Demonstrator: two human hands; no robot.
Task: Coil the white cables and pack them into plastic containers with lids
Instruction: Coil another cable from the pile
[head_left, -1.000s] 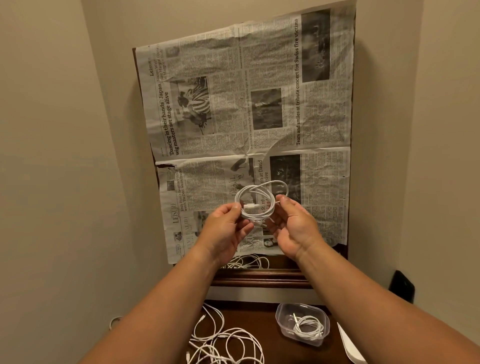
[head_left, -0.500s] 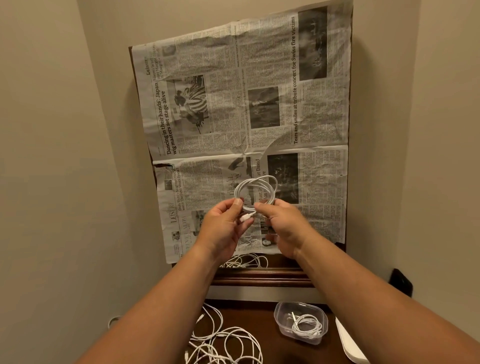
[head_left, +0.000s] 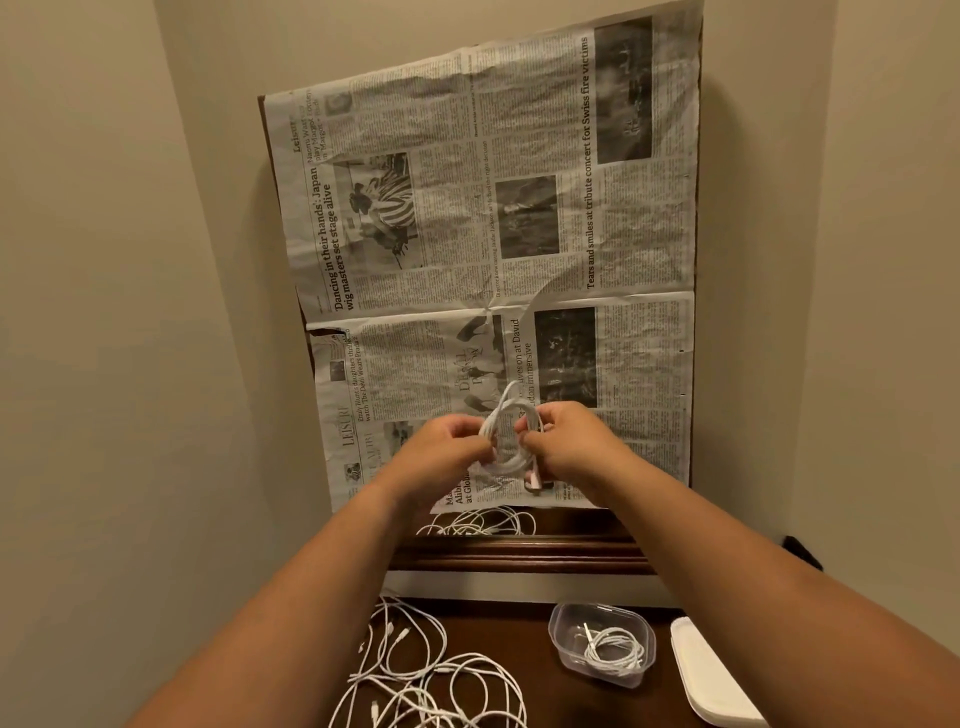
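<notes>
One cable sits coiled in the container on the counter; left hand and right hand pinch a second coil midair, so the tangle and lid are left.

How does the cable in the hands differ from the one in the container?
The held cable stands upright in the air; the packed cable lies flat in the open container. The left hand and right hand grip the held cable; nothing touches the packed cable. Both are white coils.
</notes>
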